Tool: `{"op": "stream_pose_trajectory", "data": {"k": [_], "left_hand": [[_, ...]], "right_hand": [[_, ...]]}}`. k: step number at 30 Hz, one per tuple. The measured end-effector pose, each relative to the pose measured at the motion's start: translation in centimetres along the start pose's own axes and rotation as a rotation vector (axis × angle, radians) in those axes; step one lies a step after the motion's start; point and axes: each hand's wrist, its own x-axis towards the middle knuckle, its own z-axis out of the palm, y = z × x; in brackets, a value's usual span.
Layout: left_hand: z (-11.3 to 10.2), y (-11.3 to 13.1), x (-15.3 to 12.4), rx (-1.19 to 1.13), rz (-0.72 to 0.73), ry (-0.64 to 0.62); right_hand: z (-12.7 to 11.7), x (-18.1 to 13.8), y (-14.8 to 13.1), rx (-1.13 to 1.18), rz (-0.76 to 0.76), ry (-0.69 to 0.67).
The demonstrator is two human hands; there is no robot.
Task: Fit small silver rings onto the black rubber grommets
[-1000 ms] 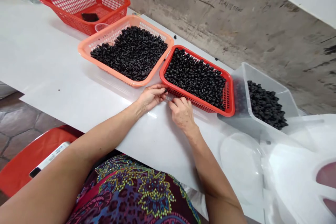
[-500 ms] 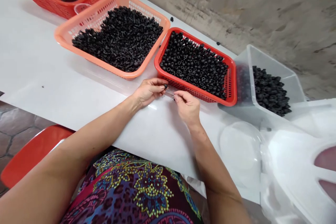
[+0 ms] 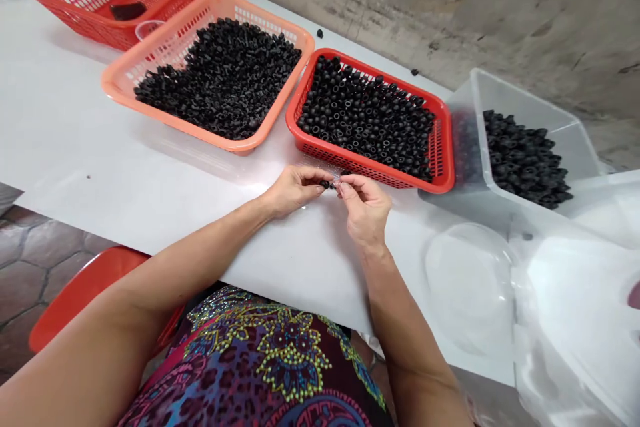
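My left hand (image 3: 296,191) pinches a small round black part (image 3: 325,185) between thumb and fingertips, just in front of the red basket (image 3: 445,180). Close beside it, my right hand (image 3: 367,205) is closed too, its fingertips meeting the left ones. Whatever my right fingers grip is too small and covered to make out. Many round black pieces (image 3: 367,117), some showing a ring-shaped opening, fill the red basket. Left of it, an orange basket (image 3: 200,137) holds a heap of smaller black pieces (image 3: 225,73).
A clear plastic bin (image 3: 480,140) with black parts (image 3: 525,160) stands at the right, near a transparent round lid (image 3: 465,287). Another red basket (image 3: 65,7) is at the far left. A concrete wall (image 3: 400,0) runs behind the white table (image 3: 280,273).
My hands have come together; the left moved right with the black part, and its fingertips now meet those of the right. The camera view has shifted slightly.
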Motion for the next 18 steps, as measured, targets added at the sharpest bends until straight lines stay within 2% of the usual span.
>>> {"op": "stream_pose_trajectory", "data": {"k": [7,13,18], "left_hand": [[0.3,-0.1,-0.1,0.076,0.033,-0.018],[0.2,-0.4,-0.1,0.102,0.081,-0.041],[0.2,-0.4,-0.2,0.117,0.101,-0.074]], "right_hand": [[0.0,-0.2,-0.6,-0.065,-0.034,-0.010],[0.1,-0.1,-1.3,-0.180,-0.111,-0.084],[-0.1,0.2,-0.7,-0.101,0.060,-0.120]]}}
